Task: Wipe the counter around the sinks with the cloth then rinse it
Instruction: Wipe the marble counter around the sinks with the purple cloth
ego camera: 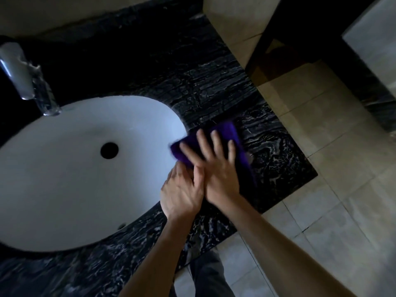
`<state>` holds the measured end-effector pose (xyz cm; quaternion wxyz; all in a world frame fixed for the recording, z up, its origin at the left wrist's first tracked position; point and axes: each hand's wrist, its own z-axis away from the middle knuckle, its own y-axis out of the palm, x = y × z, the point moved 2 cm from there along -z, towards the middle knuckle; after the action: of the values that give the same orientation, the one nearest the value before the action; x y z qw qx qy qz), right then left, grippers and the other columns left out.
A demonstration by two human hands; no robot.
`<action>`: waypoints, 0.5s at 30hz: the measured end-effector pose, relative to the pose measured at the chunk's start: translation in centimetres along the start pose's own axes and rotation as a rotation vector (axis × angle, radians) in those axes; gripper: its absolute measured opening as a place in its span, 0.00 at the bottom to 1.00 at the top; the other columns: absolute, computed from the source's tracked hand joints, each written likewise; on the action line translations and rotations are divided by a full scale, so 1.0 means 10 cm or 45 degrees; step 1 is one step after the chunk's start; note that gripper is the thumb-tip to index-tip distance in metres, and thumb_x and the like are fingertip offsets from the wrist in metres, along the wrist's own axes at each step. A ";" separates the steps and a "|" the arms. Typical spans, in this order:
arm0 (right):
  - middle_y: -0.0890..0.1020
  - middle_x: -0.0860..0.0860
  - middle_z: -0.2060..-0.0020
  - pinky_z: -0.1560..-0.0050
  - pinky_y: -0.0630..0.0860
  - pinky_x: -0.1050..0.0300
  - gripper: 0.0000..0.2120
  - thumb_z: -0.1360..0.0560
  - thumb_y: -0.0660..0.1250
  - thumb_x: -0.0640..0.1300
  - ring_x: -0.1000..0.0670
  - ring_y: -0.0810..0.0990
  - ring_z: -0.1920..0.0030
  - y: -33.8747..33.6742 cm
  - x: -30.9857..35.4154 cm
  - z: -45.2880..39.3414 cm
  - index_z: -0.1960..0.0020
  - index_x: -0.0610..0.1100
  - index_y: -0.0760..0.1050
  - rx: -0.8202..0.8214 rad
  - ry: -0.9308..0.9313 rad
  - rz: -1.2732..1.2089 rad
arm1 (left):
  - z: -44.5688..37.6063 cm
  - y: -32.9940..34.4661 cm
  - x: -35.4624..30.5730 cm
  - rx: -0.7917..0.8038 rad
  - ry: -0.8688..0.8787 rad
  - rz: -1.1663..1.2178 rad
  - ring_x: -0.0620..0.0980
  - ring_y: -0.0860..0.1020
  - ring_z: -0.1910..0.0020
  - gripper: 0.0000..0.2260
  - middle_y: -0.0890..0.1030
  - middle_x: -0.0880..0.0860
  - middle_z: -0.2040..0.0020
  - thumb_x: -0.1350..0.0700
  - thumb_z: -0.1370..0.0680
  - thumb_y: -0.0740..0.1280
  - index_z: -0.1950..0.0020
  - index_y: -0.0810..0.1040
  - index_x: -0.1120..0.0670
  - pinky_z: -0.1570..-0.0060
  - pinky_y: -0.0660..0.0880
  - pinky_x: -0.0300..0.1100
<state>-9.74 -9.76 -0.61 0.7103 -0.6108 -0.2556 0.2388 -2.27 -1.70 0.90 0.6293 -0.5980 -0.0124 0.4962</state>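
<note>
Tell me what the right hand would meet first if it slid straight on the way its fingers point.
Probably only bare counter, then the wall behind it; the right hand points up-left across the cloth.

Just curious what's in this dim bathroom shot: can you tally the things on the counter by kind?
Sinks: 1, white sink
Taps: 1, tap
Cloths: 1, purple cloth
Hands: 2, left hand and right hand, both on the cloth
Total: 5

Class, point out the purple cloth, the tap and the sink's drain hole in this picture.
purple cloth (226,128): head view, its far edge beyond the fingertips.
tap (16,69): head view, middle of the spout.
drain hole (109,150): head view, centre of the dark opening.
</note>
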 end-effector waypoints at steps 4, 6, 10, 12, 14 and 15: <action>0.59 0.50 0.18 0.24 0.55 0.32 0.29 0.19 0.56 0.64 0.42 0.56 0.18 0.08 -0.04 0.66 0.20 0.59 0.60 -0.020 -0.118 -0.070 | 0.08 -0.03 0.10 -0.046 0.034 0.026 0.58 0.80 0.56 0.22 0.80 0.53 0.57 0.34 0.22 0.47 0.52 0.69 0.49 0.59 0.69 0.46; 0.61 0.50 0.19 0.24 0.56 0.31 0.28 0.20 0.58 0.64 0.41 0.59 0.19 0.05 -0.33 0.73 0.22 0.62 0.63 -0.019 -0.144 -0.074 | 0.06 -0.02 0.09 -0.033 0.004 -0.024 0.59 0.81 0.47 0.26 0.83 0.54 0.47 0.34 0.22 0.48 0.40 0.73 0.50 0.50 0.75 0.50; 0.58 0.51 0.18 0.24 0.54 0.31 0.29 0.22 0.54 0.65 0.40 0.57 0.19 -0.10 -1.08 0.12 0.21 0.66 0.58 -0.003 0.172 -0.020 | 0.02 0.03 0.02 0.041 -0.002 -0.127 0.55 0.78 0.37 0.33 0.79 0.53 0.33 0.31 0.21 0.44 0.25 0.65 0.49 0.41 0.76 0.52; 0.54 0.51 0.17 0.24 0.50 0.29 0.29 0.22 0.51 0.66 0.40 0.52 0.18 -0.17 -1.28 -0.33 0.21 0.67 0.54 -0.002 0.346 -0.068 | -0.01 0.04 -0.02 0.051 -0.003 -0.147 0.54 0.78 0.37 0.35 0.78 0.51 0.32 0.30 0.22 0.42 0.25 0.63 0.49 0.42 0.76 0.52; 0.51 0.51 0.17 0.24 0.47 0.28 0.30 0.22 0.50 0.67 0.40 0.48 0.18 -0.18 -1.24 -0.76 0.21 0.67 0.51 0.001 0.391 -0.072 | -0.02 0.04 -0.04 0.043 -0.011 -0.166 0.54 0.78 0.38 0.35 0.78 0.51 0.33 0.30 0.22 0.40 0.25 0.63 0.49 0.43 0.76 0.51; 0.50 0.51 0.17 0.24 0.47 0.27 0.30 0.21 0.50 0.67 0.39 0.47 0.18 -0.19 -1.14 -0.94 0.21 0.67 0.50 0.003 0.364 -0.066 | -0.01 0.04 -0.04 0.038 -0.015 -0.167 0.54 0.78 0.38 0.35 0.79 0.51 0.34 0.30 0.22 0.39 0.25 0.64 0.49 0.43 0.76 0.51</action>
<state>-12.19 -24.48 -0.74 0.7461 -0.6310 -0.1672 0.1311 -2.63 -2.12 0.84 0.6692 -0.5835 -0.0479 0.4576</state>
